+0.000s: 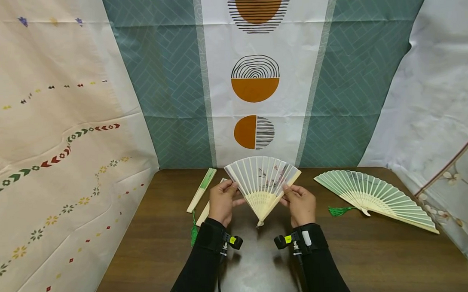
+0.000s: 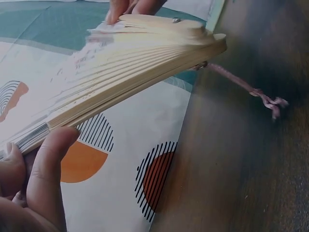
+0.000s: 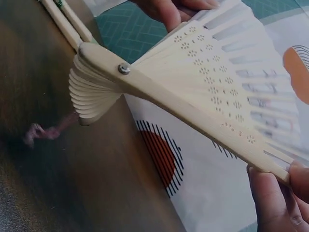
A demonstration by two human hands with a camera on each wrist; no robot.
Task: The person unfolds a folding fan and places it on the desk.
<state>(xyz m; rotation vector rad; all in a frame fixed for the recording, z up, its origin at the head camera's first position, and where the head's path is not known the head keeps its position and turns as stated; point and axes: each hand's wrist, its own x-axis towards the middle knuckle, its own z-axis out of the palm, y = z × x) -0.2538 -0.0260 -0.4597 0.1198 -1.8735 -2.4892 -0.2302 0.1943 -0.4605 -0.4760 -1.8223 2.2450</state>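
Note:
A white folding fan with pale ribs and a small floral print is held up, partly spread, above the table. My left hand pinches its left edge, and my right hand grips the right outer rib between thumb and fingers. In the right wrist view the ribs of the fan show punched flower patterns and a metal rivet. From its pivot hangs a pinkish knotted cord, seen in the left wrist view. Beside my left hand lie a folded green fan and another folded fan, the latter partly hidden by that hand.
An opened light green fan with a green tassel rests on the right of the brown table. Another green tassel lies at the left. Patterned cloths hang behind and at both sides.

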